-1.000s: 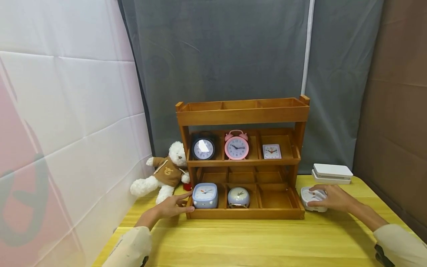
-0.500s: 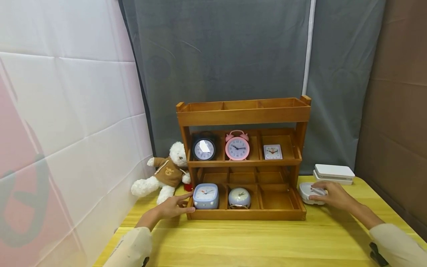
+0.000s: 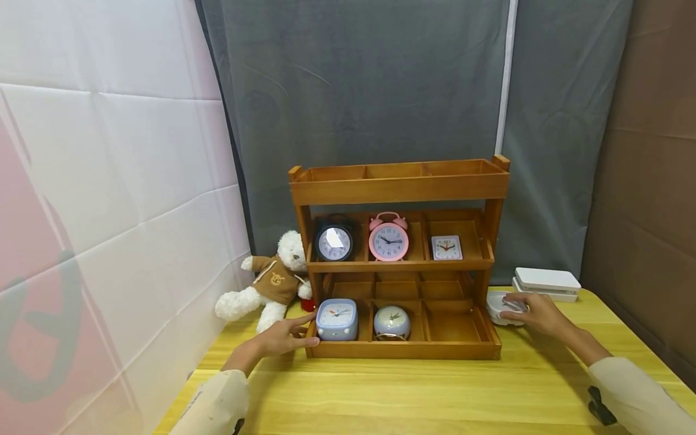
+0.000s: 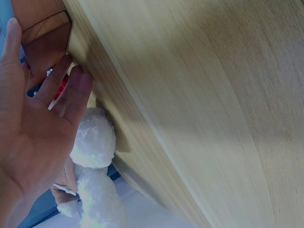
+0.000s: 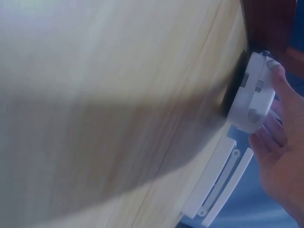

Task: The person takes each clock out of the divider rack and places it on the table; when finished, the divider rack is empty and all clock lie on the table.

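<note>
Gripping white clock [image 5: 253, 97] btwn thumb & fingers: R hand [image 3: 537, 315], just beside R end of wooden rack [image 3: 402, 350]. L hand [image 3: 278, 338] has fingers loosely extended, touching rack's L front corner, nr blue clock [image 3: 337, 323] in lower L compt. Round clock [image 3: 391, 322] in lower mid compt. Teddy [image 3: 276, 283] on bench [image 3: 402, 393], L of rack.

Hour numerals [image 3: 388, 231] on pink clock [image 3: 388, 241], sleeve print [image 3: 193, 399] illegible
</note>
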`<state>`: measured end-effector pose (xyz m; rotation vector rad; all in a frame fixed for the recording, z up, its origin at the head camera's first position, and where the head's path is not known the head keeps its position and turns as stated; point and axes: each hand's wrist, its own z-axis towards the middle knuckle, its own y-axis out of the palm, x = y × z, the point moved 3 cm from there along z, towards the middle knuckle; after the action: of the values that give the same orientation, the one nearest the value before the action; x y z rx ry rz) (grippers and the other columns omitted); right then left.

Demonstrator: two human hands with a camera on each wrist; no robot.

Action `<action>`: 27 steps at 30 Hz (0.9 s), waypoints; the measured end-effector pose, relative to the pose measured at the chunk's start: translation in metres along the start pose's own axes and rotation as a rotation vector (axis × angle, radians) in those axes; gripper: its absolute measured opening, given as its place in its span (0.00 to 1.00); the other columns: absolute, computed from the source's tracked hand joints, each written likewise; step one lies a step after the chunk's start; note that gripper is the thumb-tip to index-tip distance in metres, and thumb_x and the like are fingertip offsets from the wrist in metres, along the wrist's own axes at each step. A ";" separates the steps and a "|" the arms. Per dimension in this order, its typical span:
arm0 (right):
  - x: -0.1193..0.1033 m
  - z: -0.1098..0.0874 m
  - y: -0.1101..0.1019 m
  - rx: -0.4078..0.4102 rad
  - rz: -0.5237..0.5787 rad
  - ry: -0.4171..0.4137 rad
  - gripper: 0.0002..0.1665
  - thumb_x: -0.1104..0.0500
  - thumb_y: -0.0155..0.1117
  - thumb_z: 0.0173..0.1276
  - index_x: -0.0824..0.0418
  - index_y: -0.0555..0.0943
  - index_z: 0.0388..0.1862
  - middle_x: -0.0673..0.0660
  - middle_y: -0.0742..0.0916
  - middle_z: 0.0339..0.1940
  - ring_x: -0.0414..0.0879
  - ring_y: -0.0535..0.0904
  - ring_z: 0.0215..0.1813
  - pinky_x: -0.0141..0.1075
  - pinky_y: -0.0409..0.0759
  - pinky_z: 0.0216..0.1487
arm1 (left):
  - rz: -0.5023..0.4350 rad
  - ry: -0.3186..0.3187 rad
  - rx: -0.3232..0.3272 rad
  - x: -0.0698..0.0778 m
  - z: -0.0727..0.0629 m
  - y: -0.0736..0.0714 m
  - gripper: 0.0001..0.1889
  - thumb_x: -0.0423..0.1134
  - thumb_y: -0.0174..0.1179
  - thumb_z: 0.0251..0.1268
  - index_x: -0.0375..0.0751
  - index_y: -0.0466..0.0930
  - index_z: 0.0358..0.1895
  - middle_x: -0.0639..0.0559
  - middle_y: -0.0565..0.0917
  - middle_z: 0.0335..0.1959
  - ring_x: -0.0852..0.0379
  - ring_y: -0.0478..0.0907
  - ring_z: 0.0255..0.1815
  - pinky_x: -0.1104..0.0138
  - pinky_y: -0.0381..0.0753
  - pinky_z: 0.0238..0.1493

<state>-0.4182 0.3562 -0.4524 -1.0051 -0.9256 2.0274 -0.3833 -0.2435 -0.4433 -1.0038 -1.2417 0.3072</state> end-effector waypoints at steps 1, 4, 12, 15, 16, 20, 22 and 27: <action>-0.001 0.000 0.000 0.000 0.001 0.004 0.26 0.53 0.82 0.59 0.70 0.89 0.49 0.67 0.90 0.47 0.55 0.84 0.43 0.53 0.82 0.45 | 0.001 0.000 0.000 0.000 0.000 0.000 0.41 0.51 0.68 0.71 0.39 0.63 0.81 0.26 0.77 0.66 0.33 0.79 0.65 0.41 0.75 0.65; -0.004 -0.001 -0.003 0.003 0.003 0.008 0.27 0.53 0.82 0.59 0.71 0.88 0.51 0.69 0.90 0.47 0.53 0.82 0.40 0.51 0.81 0.44 | -0.002 -0.001 -0.001 0.001 0.000 -0.001 0.41 0.51 0.68 0.71 0.39 0.63 0.81 0.26 0.77 0.66 0.32 0.78 0.65 0.40 0.75 0.65; -0.021 -0.002 -0.007 0.028 0.044 -0.056 0.28 0.54 0.82 0.60 0.70 0.87 0.54 0.59 0.89 0.30 0.32 0.55 0.19 0.34 0.68 0.31 | 0.004 -0.028 -0.004 0.002 -0.001 -0.003 0.42 0.52 0.69 0.70 0.40 0.63 0.80 0.26 0.80 0.62 0.33 0.80 0.63 0.42 0.78 0.63; -0.029 -0.003 -0.008 0.051 0.039 -0.103 0.27 0.56 0.82 0.60 0.70 0.87 0.54 0.64 0.91 0.39 0.30 0.62 0.19 0.35 0.73 0.30 | 0.001 -0.052 -0.006 0.002 -0.001 -0.003 0.42 0.54 0.69 0.69 0.43 0.64 0.81 0.27 0.81 0.62 0.34 0.80 0.63 0.42 0.78 0.63; -0.032 -0.003 -0.009 0.053 0.043 -0.111 0.27 0.56 0.82 0.60 0.70 0.87 0.54 0.65 0.91 0.40 0.32 0.65 0.17 0.36 0.75 0.30 | -0.003 -0.059 -0.007 0.001 0.000 -0.003 0.42 0.54 0.69 0.69 0.44 0.64 0.81 0.27 0.81 0.62 0.34 0.80 0.63 0.42 0.78 0.63; -0.047 -0.006 -0.009 0.062 0.047 -0.148 0.27 0.56 0.81 0.61 0.69 0.87 0.55 0.68 0.91 0.47 0.52 0.89 0.34 0.51 0.87 0.40 | -0.014 -0.069 -0.005 0.000 0.001 -0.003 0.42 0.54 0.70 0.69 0.46 0.64 0.81 0.28 0.80 0.63 0.34 0.80 0.63 0.42 0.78 0.63; -0.056 -0.007 -0.008 0.059 0.047 -0.155 0.27 0.54 0.81 0.61 0.68 0.87 0.55 0.67 0.91 0.48 0.60 0.89 0.40 0.55 0.87 0.42 | -0.005 -0.060 -0.006 0.000 0.002 -0.002 0.42 0.55 0.69 0.69 0.45 0.64 0.81 0.28 0.81 0.63 0.34 0.81 0.62 0.43 0.79 0.62; -0.080 -0.007 -0.003 0.037 0.063 -0.151 0.28 0.52 0.81 0.62 0.66 0.87 0.57 0.68 0.90 0.50 0.34 0.65 0.15 0.37 0.77 0.28 | 0.041 -0.019 -0.006 0.004 0.004 -0.003 0.42 0.55 0.69 0.69 0.42 0.65 0.80 0.30 0.83 0.59 0.36 0.83 0.59 0.45 0.81 0.58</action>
<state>-0.3742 0.2955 -0.4241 -0.8800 -0.9408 2.1897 -0.3867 -0.2404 -0.4387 -1.0345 -1.2405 0.3457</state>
